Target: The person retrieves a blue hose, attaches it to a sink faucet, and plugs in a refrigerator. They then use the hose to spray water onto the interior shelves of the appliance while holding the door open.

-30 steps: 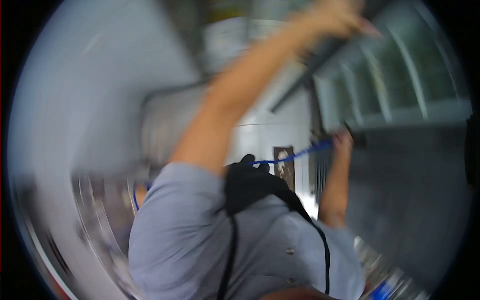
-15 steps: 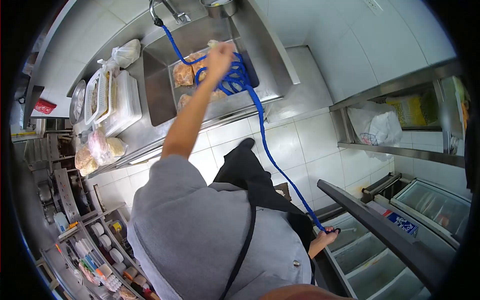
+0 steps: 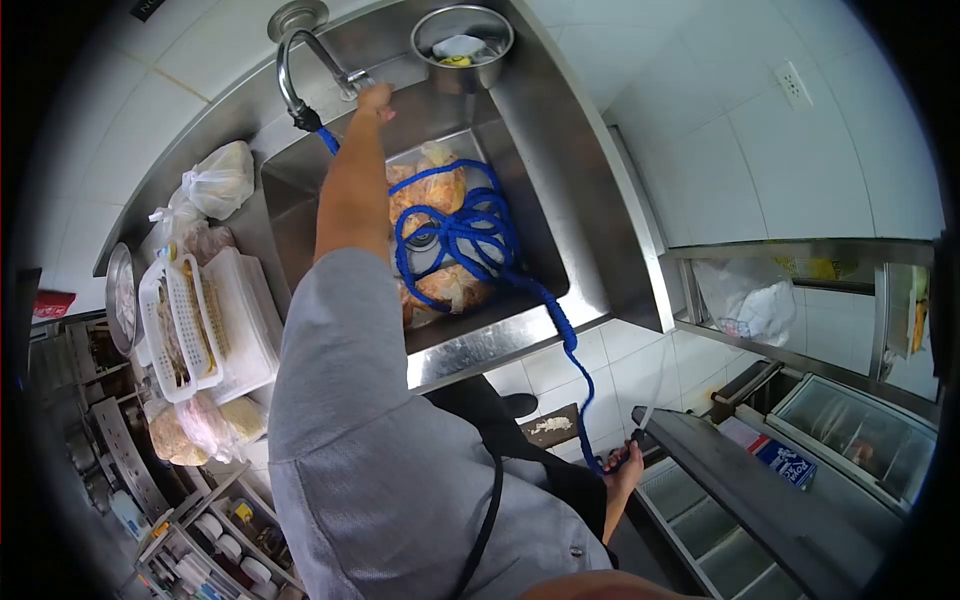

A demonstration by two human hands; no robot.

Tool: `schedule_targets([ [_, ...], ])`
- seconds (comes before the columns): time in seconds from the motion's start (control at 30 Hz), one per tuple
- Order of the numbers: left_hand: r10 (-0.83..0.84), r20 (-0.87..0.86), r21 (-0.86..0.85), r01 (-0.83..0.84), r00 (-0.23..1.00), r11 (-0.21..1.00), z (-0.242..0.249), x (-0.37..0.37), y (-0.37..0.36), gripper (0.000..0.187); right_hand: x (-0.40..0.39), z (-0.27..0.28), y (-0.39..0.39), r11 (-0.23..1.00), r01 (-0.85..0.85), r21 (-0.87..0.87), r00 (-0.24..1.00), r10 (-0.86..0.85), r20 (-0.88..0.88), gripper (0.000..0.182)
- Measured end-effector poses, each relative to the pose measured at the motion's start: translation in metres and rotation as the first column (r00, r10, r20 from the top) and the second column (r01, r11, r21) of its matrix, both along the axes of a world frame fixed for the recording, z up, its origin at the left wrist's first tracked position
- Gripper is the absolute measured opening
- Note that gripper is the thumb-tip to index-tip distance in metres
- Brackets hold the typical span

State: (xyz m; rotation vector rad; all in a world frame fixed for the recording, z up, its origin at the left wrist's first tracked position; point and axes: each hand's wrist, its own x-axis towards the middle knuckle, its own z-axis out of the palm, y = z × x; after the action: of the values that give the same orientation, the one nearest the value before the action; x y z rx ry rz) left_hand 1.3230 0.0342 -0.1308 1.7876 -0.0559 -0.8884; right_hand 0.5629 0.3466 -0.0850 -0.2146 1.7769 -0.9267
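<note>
My left hand (image 3: 376,103) is closed on the handle of the curved faucet (image 3: 287,75) behind the sink (image 3: 545,205). A blue hose (image 3: 567,328) runs from the spout, partly behind my left arm, and lies in loops in the basin. Several bags of orange-brown food (image 3: 445,190) lie under and beside the loops. Over the sink's front edge, the hose drops to my right hand (image 3: 620,468), which is wrapped round its dark nozzle end at the lower right. A thin pale streak rises from the nozzle.
A metal pot (image 3: 462,75) stands at the sink's back corner. White baskets (image 3: 180,325), lids (image 3: 245,325) and plastic bags (image 3: 220,180) crowd the left counter. At the lower right are a raised dark lid (image 3: 760,490) and open compartments (image 3: 690,510). A drain (image 3: 550,427) is in the floor.
My left hand has moved from above the hose loops to the faucet handle and closed on it. The view has shifted closer to the sink. My right hand still holds the nozzle end, now turned upward.
</note>
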Motion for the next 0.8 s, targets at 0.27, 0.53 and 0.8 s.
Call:
schedule_targets([
  [0.27,0.292,-0.282,-0.405,-0.389,0.914,0.827,-0.01,0.029,-0.018,0.017,0.089,0.051,-0.027,0.957,-0.271,-0.107,0.943,0.241,-0.229,0.016],
  [0.53,0.348,-0.252,-0.522,-0.43,0.903,0.737,-0.009,0.004,-0.007,0.011,0.179,0.13,-0.059,0.728,-0.672,0.137,0.698,0.684,-0.213,0.016],
  [0.8,0.36,-0.172,-0.483,-0.397,0.917,0.78,-0.029,-0.004,-0.01,0.009,0.279,0.073,-0.138,0.28,-0.958,0.07,0.232,0.891,-0.39,0.031],
])
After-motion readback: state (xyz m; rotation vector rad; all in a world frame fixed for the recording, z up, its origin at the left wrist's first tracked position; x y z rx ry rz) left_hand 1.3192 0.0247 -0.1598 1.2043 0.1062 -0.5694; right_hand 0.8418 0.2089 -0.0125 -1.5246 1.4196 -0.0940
